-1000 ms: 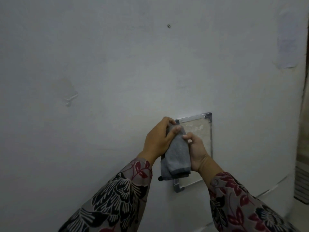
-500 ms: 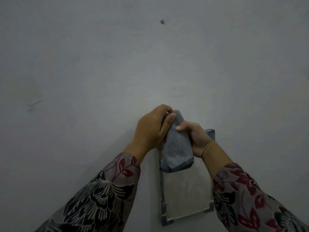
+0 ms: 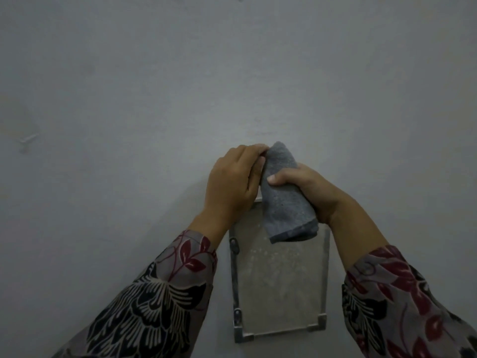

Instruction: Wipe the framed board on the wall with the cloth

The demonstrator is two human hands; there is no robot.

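In the head view, the top of the board (image 3: 281,285) is hidden behind both hands and the cloth (image 3: 286,200), so we cannot make out its upper corners. The right hand (image 3: 309,195) grips the cloth with the thumb laid across the front, and its fingers are hidden behind the fabric. The left hand (image 3: 232,187) curls its fingers onto the cloth's upper left edge and pinches it (the fingertips are tucked out of sight). The cloth is grey and nubby, folded into a tapering wad, and its hem hangs over the board's upper part. The board is a tall rectangle on the pale wall (image 3: 154,99), with a dull, speckled face and a thin metal frame.
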